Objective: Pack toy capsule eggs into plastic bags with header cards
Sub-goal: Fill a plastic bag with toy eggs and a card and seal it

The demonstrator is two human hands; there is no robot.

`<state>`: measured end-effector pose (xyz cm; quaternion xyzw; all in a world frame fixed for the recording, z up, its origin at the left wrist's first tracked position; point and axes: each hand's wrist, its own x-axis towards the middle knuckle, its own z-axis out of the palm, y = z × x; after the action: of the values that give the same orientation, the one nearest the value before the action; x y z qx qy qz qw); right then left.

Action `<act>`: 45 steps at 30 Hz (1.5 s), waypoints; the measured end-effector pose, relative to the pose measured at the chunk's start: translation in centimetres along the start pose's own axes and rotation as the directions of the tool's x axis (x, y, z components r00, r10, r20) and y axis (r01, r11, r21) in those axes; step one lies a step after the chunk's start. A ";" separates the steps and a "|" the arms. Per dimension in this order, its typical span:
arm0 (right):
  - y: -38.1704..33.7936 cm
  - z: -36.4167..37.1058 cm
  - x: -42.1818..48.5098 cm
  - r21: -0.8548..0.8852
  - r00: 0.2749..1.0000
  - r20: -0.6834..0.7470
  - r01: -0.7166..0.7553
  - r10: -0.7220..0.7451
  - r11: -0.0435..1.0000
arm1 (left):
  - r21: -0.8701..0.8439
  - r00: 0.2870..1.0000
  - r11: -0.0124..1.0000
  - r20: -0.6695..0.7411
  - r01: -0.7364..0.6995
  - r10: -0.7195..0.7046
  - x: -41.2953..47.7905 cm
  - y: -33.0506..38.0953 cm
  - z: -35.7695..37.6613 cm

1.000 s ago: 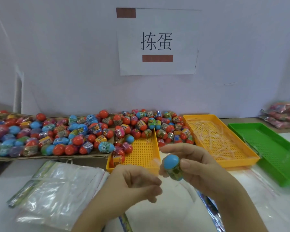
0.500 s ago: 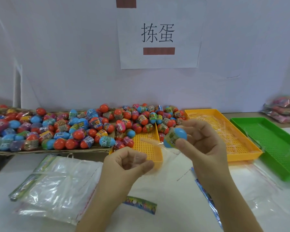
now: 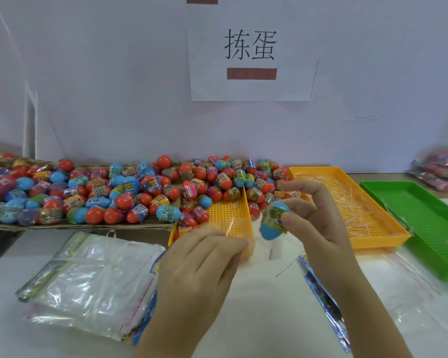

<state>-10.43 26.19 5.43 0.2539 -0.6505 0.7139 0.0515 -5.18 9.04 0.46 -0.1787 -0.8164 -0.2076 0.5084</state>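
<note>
well, the right hand (image 3: 318,228) pinches a blue capsule egg (image 3: 273,223) at its labelled waist, thumb and fingertips, spare fingers splayed; light, hard, slick plastic, i'd guess. left hand (image 3: 202,262) is curled, seemingly pinching clear film (image 3: 230,224). one yellow tray (image 3: 230,215) catches spilled eggs (image 3: 212,193); the second yellow tray (image 3: 373,239) holds clear strips (image 3: 347,202).

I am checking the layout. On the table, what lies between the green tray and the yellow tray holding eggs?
In the head view, another yellow tray, strewn with thin clear strips, lies between the green tray and the egg-holding yellow tray.
</note>
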 end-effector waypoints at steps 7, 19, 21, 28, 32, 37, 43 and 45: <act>0.0 -0.8 0.2 -0.080 0.999 0.020 -0.025 0.026 0.997 | 0.015 0.999 1.000 -0.036 -0.025 0.025 0.1 0.0 -0.1; 0.1 0.0 0.0 -0.015 0.982 0.176 0.077 -0.073 0.997 | -0.059 1.000 0.998 -0.024 -0.012 0.010 -0.1 0.1 0.1; 0.1 0.4 -0.1 -0.009 0.983 0.151 0.109 -0.107 0.994 | -0.067 0.999 0.998 -0.033 0.006 -0.008 -0.1 0.3 0.2; 0.5 1.8 -0.3 0.060 0.990 0.039 0.130 -0.132 0.990 | -0.106 0.993 0.989 -0.043 0.103 -0.108 0.4 0.5 0.2; 0.7 2.3 -0.5 0.057 0.987 0.068 0.144 -0.147 0.988 | -0.088 0.980 0.977 -0.031 0.195 -0.199 0.7 0.8 0.1; 0.6 1.7 -0.7 -0.054 0.974 0.155 0.172 -0.162 0.984 | -0.131 0.959 0.950 0.050 0.285 -0.281 0.8 1.2 -0.2; 0.2 1.2 -0.1 -0.073 0.967 0.201 0.172 -0.155 0.982 | -0.174 0.974 0.958 0.025 0.226 -0.225 1.0 1.4 -0.2; 0.2 1.1 -0.1 0.034 0.964 0.248 0.088 -0.093 0.996 | -0.142 0.982 0.972 -0.013 0.186 -0.189 0.8 1.3 -0.1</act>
<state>-10.09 25.10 5.24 0.3714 -0.6316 0.6805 -0.0008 -4.76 10.10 1.43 -0.1334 -0.8062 -0.3140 0.4834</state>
